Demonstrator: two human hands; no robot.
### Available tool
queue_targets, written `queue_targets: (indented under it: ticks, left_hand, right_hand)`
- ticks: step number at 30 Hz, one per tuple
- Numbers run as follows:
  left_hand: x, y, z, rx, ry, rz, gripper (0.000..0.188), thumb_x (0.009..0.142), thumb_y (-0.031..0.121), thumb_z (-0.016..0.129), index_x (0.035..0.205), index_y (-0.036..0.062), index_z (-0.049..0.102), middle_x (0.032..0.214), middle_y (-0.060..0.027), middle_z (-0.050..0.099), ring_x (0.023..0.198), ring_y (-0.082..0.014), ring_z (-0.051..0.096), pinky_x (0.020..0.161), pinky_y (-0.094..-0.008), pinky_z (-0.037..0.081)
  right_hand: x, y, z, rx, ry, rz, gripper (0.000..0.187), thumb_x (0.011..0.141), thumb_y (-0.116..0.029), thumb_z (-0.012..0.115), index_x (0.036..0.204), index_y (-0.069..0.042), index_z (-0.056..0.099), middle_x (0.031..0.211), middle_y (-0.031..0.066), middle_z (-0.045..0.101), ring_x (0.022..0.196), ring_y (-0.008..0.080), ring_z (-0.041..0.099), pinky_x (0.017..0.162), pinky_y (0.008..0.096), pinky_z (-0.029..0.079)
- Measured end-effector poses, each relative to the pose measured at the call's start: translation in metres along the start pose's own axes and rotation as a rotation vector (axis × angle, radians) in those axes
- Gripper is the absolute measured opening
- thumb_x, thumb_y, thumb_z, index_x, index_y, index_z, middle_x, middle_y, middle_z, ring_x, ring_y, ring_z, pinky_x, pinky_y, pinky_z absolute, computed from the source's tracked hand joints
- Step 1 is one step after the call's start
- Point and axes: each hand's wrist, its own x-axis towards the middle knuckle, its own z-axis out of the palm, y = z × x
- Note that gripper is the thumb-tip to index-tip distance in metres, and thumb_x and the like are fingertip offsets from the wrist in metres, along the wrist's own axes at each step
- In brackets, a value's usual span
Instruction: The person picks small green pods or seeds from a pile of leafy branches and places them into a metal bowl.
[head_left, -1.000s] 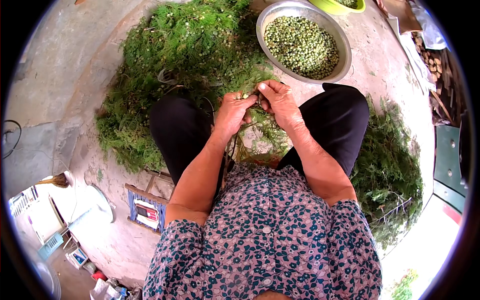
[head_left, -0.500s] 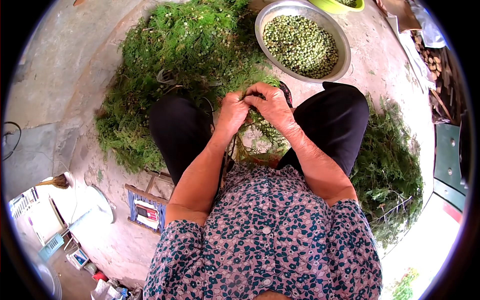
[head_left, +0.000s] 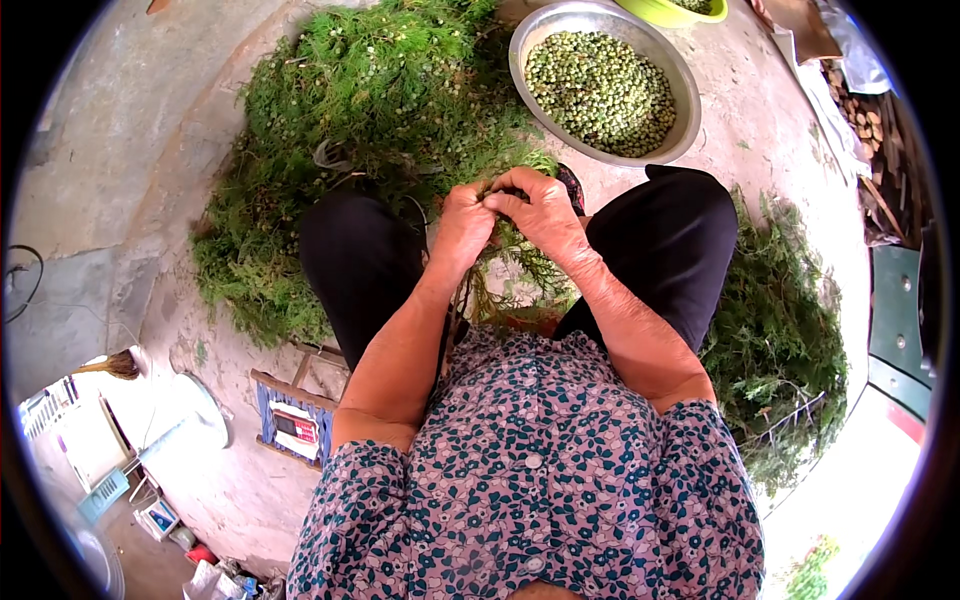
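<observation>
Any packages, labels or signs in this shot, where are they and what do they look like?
Small box: on the blue wooden stool left of the person, flat rectangle, red and white with a dark panel.
Small carton: on the floor at lower left, white with blue.
No signs or screens visible.

The right hand (head_left: 540, 212) moved left to meet the left hand (head_left: 462, 228), fingers closing together over the sprig (head_left: 520, 262).

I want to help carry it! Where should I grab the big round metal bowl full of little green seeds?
Probably grip the big round metal bowl by its thin rolled rim, one hand on each opposite side, coming from above. It sits upright on the concrete ground, wide and heaped with small green seeds, so a one-sided grip would likely tip it.
</observation>
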Motion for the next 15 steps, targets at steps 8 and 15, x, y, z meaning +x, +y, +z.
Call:
queue_targets:
  ticks: [8,15]
  left_hand:
    - [0.005,-0.008,-0.007,-0.138,0.022,-0.100,0.010,0.082,0.010,0.055,0.083,0.0043,0.063,0.055,0.0019,0.050,0.043,-0.0061,0.043,0.034,-0.0221,0.035]
    - [0.006,0.000,-0.009,-0.306,0.140,-0.185,0.019,0.078,0.012,0.063,0.092,0.0027,0.057,0.073,-0.0031,0.060,0.047,-0.0098,0.050,0.034,-0.0235,0.038]
  right_hand:
    - [0.005,-0.013,-0.018,0.638,-0.159,0.405,0.011,0.084,-0.010,0.053,0.089,0.000,0.055,0.062,-0.0002,0.049,0.049,0.0071,0.042,0.043,0.0192,0.031]
    - [0.035,-0.008,-0.075,1.072,0.190,0.327,0.008,0.087,-0.007,0.048,0.088,0.000,0.052,0.076,0.0096,0.054,0.069,0.0174,0.052,0.060,0.0260,0.045]
